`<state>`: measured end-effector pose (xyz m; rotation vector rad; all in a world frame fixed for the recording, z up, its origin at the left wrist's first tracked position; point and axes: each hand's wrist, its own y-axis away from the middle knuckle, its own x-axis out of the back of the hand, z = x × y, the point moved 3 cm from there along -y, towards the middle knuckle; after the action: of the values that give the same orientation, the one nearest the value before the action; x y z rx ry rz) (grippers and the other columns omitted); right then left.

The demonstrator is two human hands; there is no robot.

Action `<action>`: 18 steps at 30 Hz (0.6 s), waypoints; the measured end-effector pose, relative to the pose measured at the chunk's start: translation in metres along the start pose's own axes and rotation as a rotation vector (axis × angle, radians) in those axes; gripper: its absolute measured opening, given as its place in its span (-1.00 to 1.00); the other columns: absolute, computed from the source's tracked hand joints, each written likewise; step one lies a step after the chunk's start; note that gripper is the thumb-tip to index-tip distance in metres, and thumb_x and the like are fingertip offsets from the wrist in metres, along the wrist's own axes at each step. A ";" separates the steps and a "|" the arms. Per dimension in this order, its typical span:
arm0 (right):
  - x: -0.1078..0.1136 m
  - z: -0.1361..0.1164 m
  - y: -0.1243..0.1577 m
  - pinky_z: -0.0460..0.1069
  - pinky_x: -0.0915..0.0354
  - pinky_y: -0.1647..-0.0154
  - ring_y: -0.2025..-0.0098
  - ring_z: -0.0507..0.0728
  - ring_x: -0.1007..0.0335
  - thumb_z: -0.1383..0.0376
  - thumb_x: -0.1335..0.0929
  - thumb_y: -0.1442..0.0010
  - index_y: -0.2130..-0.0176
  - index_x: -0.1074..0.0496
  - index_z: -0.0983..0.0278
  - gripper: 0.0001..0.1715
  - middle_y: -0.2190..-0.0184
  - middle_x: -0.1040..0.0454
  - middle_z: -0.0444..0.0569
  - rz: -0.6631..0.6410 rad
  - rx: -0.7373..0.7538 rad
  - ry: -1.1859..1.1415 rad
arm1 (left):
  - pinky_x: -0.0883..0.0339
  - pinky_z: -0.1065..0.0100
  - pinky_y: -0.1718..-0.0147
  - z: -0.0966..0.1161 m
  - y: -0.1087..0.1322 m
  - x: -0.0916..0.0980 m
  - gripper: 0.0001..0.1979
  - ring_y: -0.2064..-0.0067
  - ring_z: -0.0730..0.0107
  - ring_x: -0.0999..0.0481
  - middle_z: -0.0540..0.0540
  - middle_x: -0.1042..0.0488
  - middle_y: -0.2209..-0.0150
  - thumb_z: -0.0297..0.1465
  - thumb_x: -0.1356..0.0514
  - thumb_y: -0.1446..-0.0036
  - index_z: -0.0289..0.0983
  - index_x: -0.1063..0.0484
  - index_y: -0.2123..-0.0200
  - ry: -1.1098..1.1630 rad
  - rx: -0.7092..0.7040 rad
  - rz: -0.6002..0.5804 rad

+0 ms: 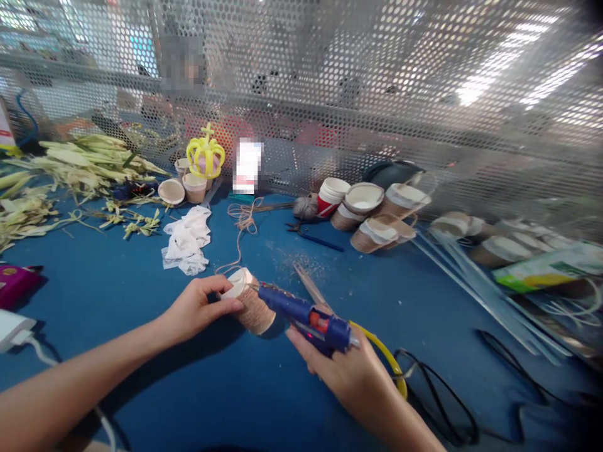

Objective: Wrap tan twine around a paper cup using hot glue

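1. While the left hand [202, 306] steadies the cup [257, 312], the right hand [347, 373] aims the glue gun [288, 306] at it.
2. Cup: one, tilted, mid-scene over the worktop [226, 392], pale end to the far left; whether it rests on the surface, cannot tell.
3. Left fingers: thumb and forefinger pinching the cup at its pale end.
4. Right fingers: wrapped round the gun's grip; tip pointing left, at the pale end's edge; contact too small to tell.
5. Cord [244, 218]: wound round the cup's side; loose length looped on the far side.
6. Step in hand, as judged: gluing cord near that edge.
7. Next move, as judged: calls for a small dab, a still cup, and a hot tip clear of the left fingers.
8. Adjacent: scissors [311, 285], right of the cup; cloth [188, 238], far left of it.
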<state>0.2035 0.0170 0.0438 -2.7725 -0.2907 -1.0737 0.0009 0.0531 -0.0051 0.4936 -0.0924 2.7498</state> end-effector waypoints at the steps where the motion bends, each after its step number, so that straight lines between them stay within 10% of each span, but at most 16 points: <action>1: 0.001 -0.001 0.000 -0.08 -0.33 0.50 0.56 0.06 -0.37 0.27 -0.28 -0.05 0.48 -0.40 0.23 -0.86 0.61 -0.43 -0.10 0.003 0.013 0.006 | -0.14 0.43 0.41 0.000 0.000 0.000 -0.81 0.44 0.46 -0.26 0.02 -0.35 0.52 -0.32 -0.17 0.00 -0.33 -0.39 0.53 -0.001 -0.005 -0.001; 18: -0.008 0.006 0.007 -0.10 -0.32 0.48 0.55 0.04 -0.36 0.27 -0.32 -0.03 0.45 -0.38 0.22 -0.92 0.60 -0.42 -0.15 -0.006 -0.009 -0.038 | -0.20 0.45 0.42 -0.001 0.000 -0.001 -0.85 0.44 0.46 -0.32 0.02 -0.42 0.51 -0.34 -0.19 0.02 -0.32 -0.43 0.49 -0.027 -0.042 0.007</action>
<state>0.2036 0.0103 0.0338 -2.8047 -0.3004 -1.0270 0.0012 0.0530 -0.0064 0.5204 -0.1581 2.7429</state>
